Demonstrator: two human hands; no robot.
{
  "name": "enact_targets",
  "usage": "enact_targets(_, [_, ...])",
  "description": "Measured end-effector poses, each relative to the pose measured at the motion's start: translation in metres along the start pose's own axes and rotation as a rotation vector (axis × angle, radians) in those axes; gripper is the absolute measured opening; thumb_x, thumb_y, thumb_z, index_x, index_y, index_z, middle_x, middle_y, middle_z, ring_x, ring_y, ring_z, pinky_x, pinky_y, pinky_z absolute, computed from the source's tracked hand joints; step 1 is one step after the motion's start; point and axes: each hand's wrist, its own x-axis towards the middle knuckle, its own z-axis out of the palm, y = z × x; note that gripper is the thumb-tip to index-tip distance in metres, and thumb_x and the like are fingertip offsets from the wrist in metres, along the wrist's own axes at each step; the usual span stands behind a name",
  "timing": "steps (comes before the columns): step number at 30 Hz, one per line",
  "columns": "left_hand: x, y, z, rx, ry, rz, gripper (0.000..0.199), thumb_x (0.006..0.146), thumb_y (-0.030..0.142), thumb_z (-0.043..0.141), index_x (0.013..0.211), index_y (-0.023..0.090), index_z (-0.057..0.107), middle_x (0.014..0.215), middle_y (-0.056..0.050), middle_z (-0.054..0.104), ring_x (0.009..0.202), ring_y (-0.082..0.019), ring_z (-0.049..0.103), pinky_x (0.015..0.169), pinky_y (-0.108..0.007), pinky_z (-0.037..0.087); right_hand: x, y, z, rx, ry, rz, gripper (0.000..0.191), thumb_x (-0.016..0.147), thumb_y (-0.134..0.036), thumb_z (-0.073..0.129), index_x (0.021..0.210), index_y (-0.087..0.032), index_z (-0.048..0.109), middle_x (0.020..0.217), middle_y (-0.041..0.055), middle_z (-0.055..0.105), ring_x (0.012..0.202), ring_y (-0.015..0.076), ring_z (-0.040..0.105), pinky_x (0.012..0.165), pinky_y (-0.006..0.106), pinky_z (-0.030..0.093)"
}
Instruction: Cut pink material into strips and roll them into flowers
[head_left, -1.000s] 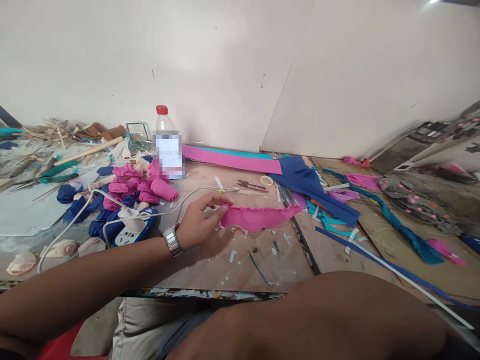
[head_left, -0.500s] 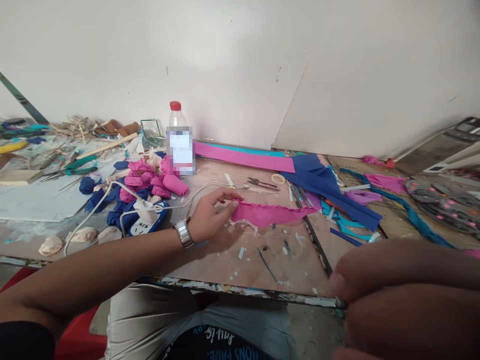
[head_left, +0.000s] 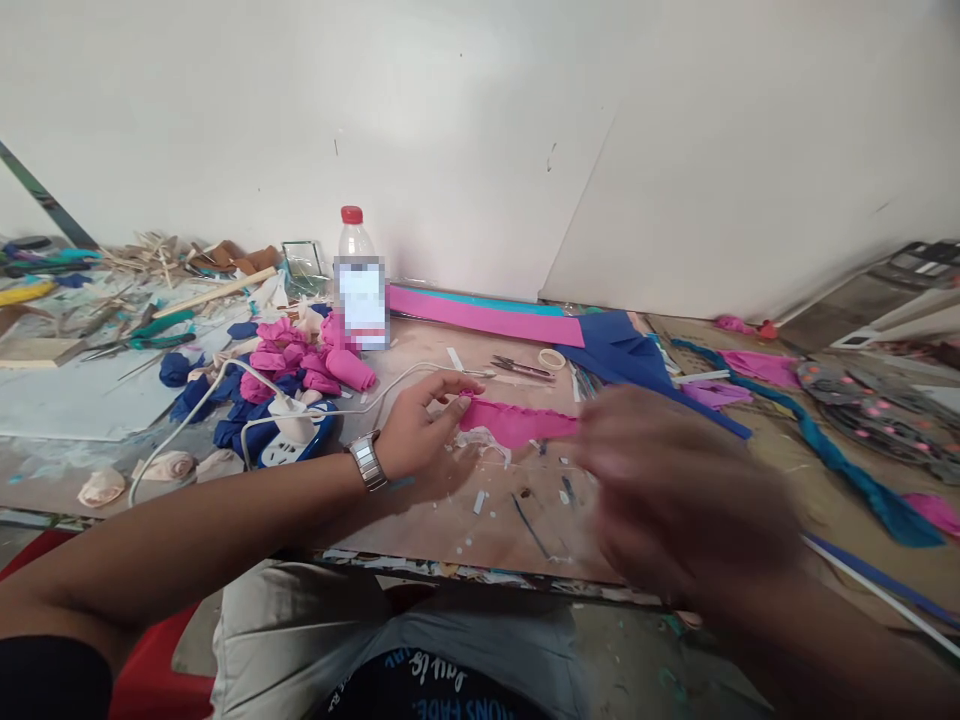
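Observation:
At the middle of the workbench, my left hand (head_left: 420,425), with a metal watch at the wrist, pinches the left end of a pink crepe paper strip (head_left: 517,425). The strip lies stretched to the right, its upper edge crinkled. My right hand (head_left: 667,490) is smeared by motion in front of the strip's right end, so its fingers and any contact with the paper cannot be made out. Beyond the strip lie small snips (head_left: 521,368) and a roll of tape (head_left: 552,358).
Pink and blue crepe flowers (head_left: 281,350) are heaped at left beside a power strip (head_left: 281,455) with a white cable. Behind them stands a red-capped bottle (head_left: 361,240). Blue crepe sheets (head_left: 622,350) lie at right. Pliers (head_left: 161,330) and wood scraps are farther left.
My right hand has swung in from the lower right toward the strip's right end and now hides it. My left hand keeps its pinch, nearly still.

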Motion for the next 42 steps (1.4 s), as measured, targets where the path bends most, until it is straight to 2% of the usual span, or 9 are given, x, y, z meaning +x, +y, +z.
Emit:
enact_targets(1, [0.0, -0.001, 0.001, -0.024, 0.002, -0.003, 0.023, 0.104, 0.035, 0.06, 0.119, 0.021, 0.072, 0.122, -0.01, 0.078, 0.114, -0.023, 0.072, 0.101, -0.039, 0.055, 0.01, 0.014, 0.019, -0.045, 0.049, -0.056, 0.026, 0.097, -0.021, 0.061, 0.112, -0.038, 0.074, 0.092, 0.004, 0.076, 0.081, 0.0239, 0.073, 0.076, 0.046, 0.061])
enact_targets(4, [-0.001, -0.003, 0.003, -0.095, 0.01, -0.023, 0.025, 0.104, 0.037, 0.062, 0.123, 0.021, 0.067, 0.127, -0.011, 0.075, 0.116, -0.022, 0.072, 0.104, -0.039, 0.056, 0.019, 0.057, 0.065, -0.172, -0.074, 0.025, 0.019, 0.1, -0.026, 0.056, 0.103, -0.026, 0.075, 0.1, 0.0088, 0.076, 0.094, 0.0271, 0.072, 0.083, 0.048, 0.056])
enact_targets(7, [-0.001, -0.004, 0.005, -0.134, 0.006, -0.045, 0.026, 0.104, 0.038, 0.063, 0.122, 0.02, 0.067, 0.127, -0.012, 0.075, 0.116, -0.022, 0.073, 0.105, -0.039, 0.057, 0.007, 0.08, 0.085, -0.164, -0.15, 0.107, 0.018, 0.103, -0.03, 0.058, 0.103, -0.023, 0.074, 0.105, 0.0088, 0.078, 0.101, 0.0272, 0.07, 0.092, 0.047, 0.052])
enact_targets(14, [-0.003, 0.0, 0.005, -0.112, -0.015, -0.029, 0.025, 0.103, 0.036, 0.065, 0.121, 0.02, 0.071, 0.127, -0.012, 0.076, 0.12, -0.022, 0.073, 0.107, -0.039, 0.058, -0.007, 0.083, 0.083, -0.14, -0.186, 0.209, 0.019, 0.104, -0.029, 0.058, 0.097, -0.023, 0.074, 0.101, 0.0071, 0.08, 0.099, 0.026, 0.071, 0.091, 0.044, 0.048])
enact_targets(18, [-0.003, 0.001, 0.006, -0.088, -0.036, -0.032, 0.025, 0.102, 0.036, 0.067, 0.12, 0.019, 0.072, 0.124, -0.012, 0.078, 0.118, -0.023, 0.074, 0.105, -0.039, 0.06, -0.01, 0.086, 0.084, -0.114, -0.205, 0.195, 0.014, 0.101, -0.026, 0.063, 0.093, -0.023, 0.074, 0.102, 0.0047, 0.082, 0.099, 0.0244, 0.073, 0.092, 0.043, 0.045])
enact_targets(24, [-0.005, -0.001, 0.008, -0.169, -0.039, -0.077, 0.029, 0.101, 0.04, 0.07, 0.12, 0.019, 0.067, 0.123, -0.013, 0.078, 0.115, -0.025, 0.077, 0.099, -0.039, 0.062, -0.014, 0.088, 0.084, -0.095, -0.194, 0.157, 0.006, 0.099, -0.022, 0.066, 0.096, -0.023, 0.071, 0.101, 0.0031, 0.08, 0.099, 0.0236, 0.072, 0.094, 0.042, 0.043])
enact_targets(31, [-0.005, -0.003, 0.008, -0.217, -0.093, -0.122, 0.024, 0.102, 0.041, 0.067, 0.11, 0.019, 0.061, 0.108, -0.009, 0.08, 0.1, -0.02, 0.078, 0.085, -0.03, 0.061, -0.016, 0.09, 0.087, -0.129, -0.175, 0.123, 0.007, 0.098, -0.021, 0.066, 0.092, -0.023, 0.068, 0.093, 0.0021, 0.078, 0.093, 0.0227, 0.07, 0.091, 0.04, 0.041])
enact_targets(36, [-0.004, -0.004, 0.008, -0.202, -0.088, -0.106, 0.023, 0.102, 0.04, 0.068, 0.108, 0.019, 0.063, 0.105, -0.009, 0.08, 0.099, -0.021, 0.078, 0.085, -0.032, 0.061, -0.015, 0.089, 0.086, -0.19, -0.138, 0.081, 0.009, 0.1, -0.023, 0.066, 0.091, -0.023, 0.067, 0.091, 0.0023, 0.077, 0.091, 0.0227, 0.069, 0.089, 0.04, 0.041])
enact_targets(42, [-0.003, -0.003, 0.005, -0.112, -0.083, -0.047, 0.021, 0.103, 0.038, 0.065, 0.113, 0.02, 0.067, 0.112, -0.008, 0.079, 0.104, -0.021, 0.077, 0.095, -0.035, 0.06, -0.015, 0.091, 0.088, -0.215, -0.113, 0.052, 0.01, 0.102, -0.025, 0.064, 0.092, -0.023, 0.067, 0.093, 0.0025, 0.078, 0.092, 0.0225, 0.07, 0.09, 0.041, 0.041])
